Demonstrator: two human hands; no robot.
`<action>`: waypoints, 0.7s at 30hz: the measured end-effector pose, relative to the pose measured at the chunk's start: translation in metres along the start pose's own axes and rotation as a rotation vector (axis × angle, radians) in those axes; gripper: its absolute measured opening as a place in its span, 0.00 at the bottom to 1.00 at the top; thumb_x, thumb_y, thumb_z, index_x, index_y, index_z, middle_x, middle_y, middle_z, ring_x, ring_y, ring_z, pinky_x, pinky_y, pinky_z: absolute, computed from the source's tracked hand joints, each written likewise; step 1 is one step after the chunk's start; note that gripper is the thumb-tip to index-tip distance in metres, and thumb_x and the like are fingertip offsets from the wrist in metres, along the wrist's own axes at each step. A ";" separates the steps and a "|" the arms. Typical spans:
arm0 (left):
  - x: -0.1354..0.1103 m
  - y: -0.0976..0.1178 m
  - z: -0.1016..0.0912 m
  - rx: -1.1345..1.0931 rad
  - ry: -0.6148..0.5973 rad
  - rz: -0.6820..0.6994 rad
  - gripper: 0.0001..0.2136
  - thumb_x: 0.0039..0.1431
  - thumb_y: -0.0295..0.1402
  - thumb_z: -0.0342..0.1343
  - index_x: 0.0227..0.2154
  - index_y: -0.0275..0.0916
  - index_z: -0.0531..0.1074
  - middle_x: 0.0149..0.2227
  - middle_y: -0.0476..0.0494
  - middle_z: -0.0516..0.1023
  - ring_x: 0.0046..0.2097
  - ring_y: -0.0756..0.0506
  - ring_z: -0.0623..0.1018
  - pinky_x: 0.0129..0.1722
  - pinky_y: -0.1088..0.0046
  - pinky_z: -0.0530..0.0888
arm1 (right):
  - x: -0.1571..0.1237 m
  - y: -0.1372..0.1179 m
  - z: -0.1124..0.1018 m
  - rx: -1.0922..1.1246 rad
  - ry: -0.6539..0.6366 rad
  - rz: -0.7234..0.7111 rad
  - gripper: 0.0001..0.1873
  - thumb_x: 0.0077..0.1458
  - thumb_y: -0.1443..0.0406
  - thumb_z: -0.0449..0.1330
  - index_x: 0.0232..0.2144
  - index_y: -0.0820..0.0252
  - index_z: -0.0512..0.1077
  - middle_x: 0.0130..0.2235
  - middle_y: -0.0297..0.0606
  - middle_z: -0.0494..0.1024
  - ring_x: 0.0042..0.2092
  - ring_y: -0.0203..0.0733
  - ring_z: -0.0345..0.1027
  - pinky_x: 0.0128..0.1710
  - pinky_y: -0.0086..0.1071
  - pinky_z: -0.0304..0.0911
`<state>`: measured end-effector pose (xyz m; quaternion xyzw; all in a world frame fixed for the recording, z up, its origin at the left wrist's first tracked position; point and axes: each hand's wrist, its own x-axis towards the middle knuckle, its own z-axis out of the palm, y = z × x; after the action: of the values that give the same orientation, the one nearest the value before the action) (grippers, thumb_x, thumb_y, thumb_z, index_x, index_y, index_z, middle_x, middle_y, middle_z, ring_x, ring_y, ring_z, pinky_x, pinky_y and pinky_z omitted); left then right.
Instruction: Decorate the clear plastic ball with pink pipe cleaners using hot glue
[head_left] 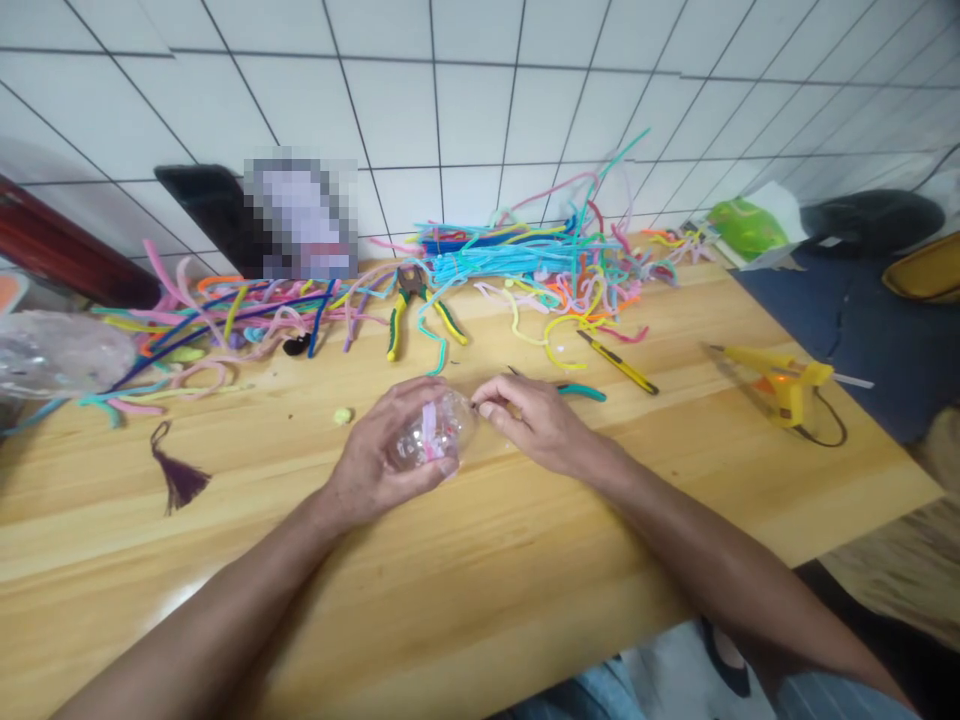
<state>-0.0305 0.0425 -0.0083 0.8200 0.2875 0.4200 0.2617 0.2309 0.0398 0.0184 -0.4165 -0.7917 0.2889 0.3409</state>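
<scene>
My left hand point(382, 455) is wrapped round a clear plastic ball point(435, 432) with something pink and white inside, just above the wooden table point(480, 560). My right hand point(529, 420) is pinched at the ball's right end, thumb and forefinger pressed together on a small part I cannot make out. Both forearms reach in from the bottom of the view.
Many coloured pipe cleaners point(517, 265) lie along the tiled wall. Pliers point(411, 300), a yellow cutter point(619, 362), a teal tool point(581, 392), a yellow glue gun point(784, 380), a purple tassel point(178, 478) and another clear ball point(56, 352) lie around. The table's right edge drops off.
</scene>
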 end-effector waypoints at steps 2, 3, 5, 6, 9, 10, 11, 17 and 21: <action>0.000 0.000 0.000 0.005 0.006 0.007 0.33 0.61 0.36 0.71 0.68 0.49 0.69 0.63 0.36 0.80 0.66 0.34 0.78 0.64 0.52 0.76 | -0.002 0.002 0.002 -0.087 0.023 -0.086 0.06 0.71 0.67 0.56 0.42 0.56 0.73 0.39 0.36 0.81 0.41 0.41 0.73 0.43 0.34 0.63; 0.000 0.000 0.000 0.010 0.007 0.010 0.33 0.61 0.36 0.71 0.68 0.49 0.69 0.63 0.36 0.80 0.66 0.34 0.78 0.64 0.52 0.76 | -0.002 0.003 0.004 -0.123 0.033 -0.120 0.06 0.72 0.67 0.55 0.42 0.55 0.72 0.39 0.36 0.81 0.40 0.41 0.73 0.43 0.35 0.63; 0.001 0.000 0.000 0.018 0.005 0.014 0.33 0.61 0.36 0.71 0.68 0.48 0.69 0.62 0.36 0.80 0.65 0.34 0.78 0.64 0.52 0.76 | -0.001 0.003 0.006 -0.183 0.044 -0.165 0.08 0.73 0.68 0.53 0.40 0.55 0.71 0.37 0.36 0.79 0.39 0.42 0.72 0.42 0.35 0.63; 0.001 0.000 0.000 0.019 0.002 0.012 0.33 0.61 0.37 0.71 0.68 0.48 0.69 0.62 0.36 0.80 0.65 0.34 0.78 0.64 0.52 0.76 | 0.000 0.003 0.007 -0.205 0.046 -0.187 0.09 0.73 0.69 0.53 0.39 0.55 0.70 0.37 0.36 0.78 0.39 0.42 0.71 0.42 0.34 0.62; 0.000 -0.001 -0.001 0.012 -0.003 0.011 0.33 0.61 0.37 0.72 0.68 0.49 0.69 0.63 0.35 0.80 0.66 0.34 0.78 0.65 0.51 0.75 | 0.004 0.003 0.008 -0.228 0.051 -0.230 0.09 0.70 0.72 0.53 0.36 0.54 0.67 0.35 0.35 0.76 0.38 0.42 0.69 0.40 0.34 0.60; -0.001 -0.002 -0.001 0.009 -0.002 0.015 0.34 0.60 0.37 0.72 0.68 0.49 0.69 0.63 0.35 0.80 0.66 0.34 0.78 0.65 0.51 0.75 | 0.005 0.002 0.009 -0.221 0.054 -0.228 0.09 0.68 0.72 0.53 0.36 0.54 0.66 0.34 0.35 0.74 0.37 0.41 0.68 0.39 0.34 0.59; -0.001 -0.002 -0.001 0.008 0.000 0.019 0.34 0.60 0.37 0.72 0.69 0.50 0.68 0.63 0.35 0.80 0.66 0.34 0.77 0.65 0.50 0.75 | 0.005 0.002 0.009 -0.210 0.053 -0.215 0.09 0.66 0.73 0.53 0.36 0.54 0.65 0.33 0.34 0.73 0.36 0.41 0.67 0.38 0.33 0.58; -0.001 0.000 -0.002 0.052 -0.013 0.009 0.34 0.61 0.38 0.71 0.69 0.49 0.68 0.63 0.35 0.79 0.65 0.33 0.78 0.63 0.50 0.77 | 0.007 -0.001 0.014 -0.081 0.011 -0.013 0.08 0.61 0.72 0.55 0.34 0.54 0.62 0.30 0.29 0.69 0.33 0.38 0.63 0.37 0.32 0.55; 0.000 0.002 -0.005 0.076 -0.021 0.014 0.33 0.60 0.39 0.71 0.68 0.48 0.69 0.62 0.35 0.80 0.65 0.33 0.78 0.62 0.51 0.78 | 0.008 -0.002 0.012 -0.005 -0.013 0.062 0.08 0.60 0.71 0.56 0.33 0.54 0.62 0.29 0.27 0.69 0.32 0.37 0.63 0.37 0.31 0.55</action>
<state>-0.0337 0.0417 -0.0041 0.8358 0.2949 0.4018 0.2304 0.2172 0.0437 0.0150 -0.4399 -0.7812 0.3003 0.3257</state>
